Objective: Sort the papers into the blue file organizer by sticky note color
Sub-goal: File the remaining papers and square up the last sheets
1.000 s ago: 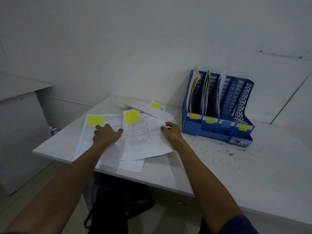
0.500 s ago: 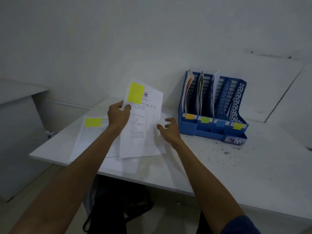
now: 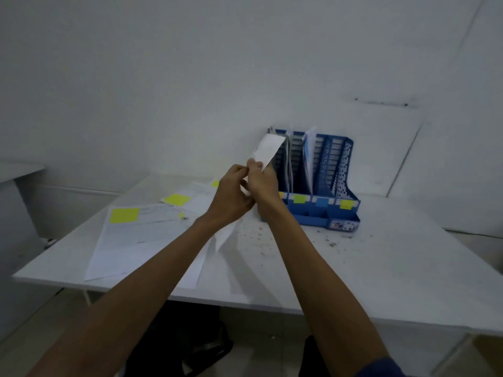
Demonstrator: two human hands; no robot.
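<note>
Both hands on one sheet: left hand [image 3: 231, 197] pinches its near edge, right hand [image 3: 261, 183] grips it just beyond, fingers curled round. Sheet [image 3: 268, 149] stands nearly on end, long axis lower-left to upper-right, top corner lined up with the organizer's [image 3: 344, 170] leftmost slot. Can't tell if it's in, and its note faces away, so colour is unreadable. Organizer sits just past my right hand, slots running off right, so right hand feeds; yellow tab [image 3: 347, 204] marks the farthest slot, loose papers [image 3: 141, 240] lie left on the table [image 3: 353, 268].
</note>
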